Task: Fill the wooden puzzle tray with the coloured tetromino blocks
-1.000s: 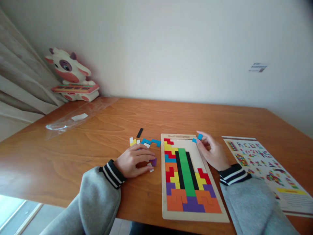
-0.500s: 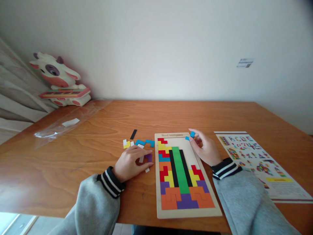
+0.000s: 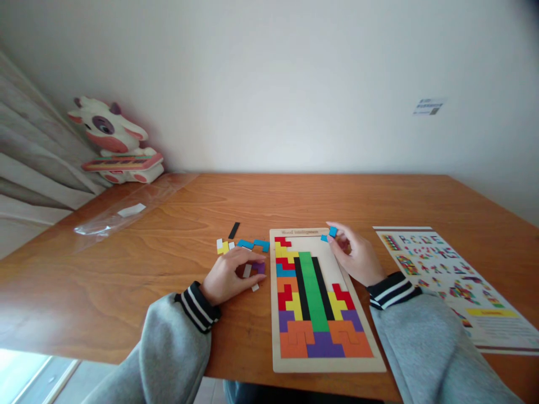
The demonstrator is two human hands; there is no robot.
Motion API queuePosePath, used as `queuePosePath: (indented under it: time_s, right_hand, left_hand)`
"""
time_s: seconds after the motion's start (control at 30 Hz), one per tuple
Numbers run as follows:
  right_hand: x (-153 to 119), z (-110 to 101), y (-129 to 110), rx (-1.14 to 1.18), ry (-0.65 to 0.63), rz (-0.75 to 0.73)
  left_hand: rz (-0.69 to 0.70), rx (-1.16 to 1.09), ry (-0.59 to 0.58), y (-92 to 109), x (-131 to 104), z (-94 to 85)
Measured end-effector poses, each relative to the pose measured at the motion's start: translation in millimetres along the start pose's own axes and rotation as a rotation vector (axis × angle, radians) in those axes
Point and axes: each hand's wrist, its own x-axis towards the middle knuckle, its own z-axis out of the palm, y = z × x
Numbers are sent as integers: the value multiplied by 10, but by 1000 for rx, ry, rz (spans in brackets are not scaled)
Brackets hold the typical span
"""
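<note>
While the right fingers (image 3: 338, 247) pinch a blue piece (image 3: 333, 232), a purple piece (image 3: 259, 268) lies between the left fingers (image 3: 247, 257), grip unclear.

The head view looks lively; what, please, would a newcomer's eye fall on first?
The bright puzzle board between the left hand and right hand probably comes first. The right hand holds a blue piece near the board's far right corner. The cow-shaped toy at the back left of the table may follow.
</note>
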Motion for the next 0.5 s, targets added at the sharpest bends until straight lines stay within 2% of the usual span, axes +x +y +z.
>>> queuePosePath:
  time_s: [0.1,0.23,0.37,0.5]
  right_hand:
    - [0,12,6,4,-6,3]
    - [4,9,4,3,-7,-1]
    - [11,-16,-25,1,-19,15]
    - [16,-30,-51,-13,-26,15]
  left_hand:
    - [-11,-20,68,17,121,43]
    - [-34,-26,150,97,485,245]
    - [20,-11,85,166,824,523]
    - [-6,26,4,141,929,671]
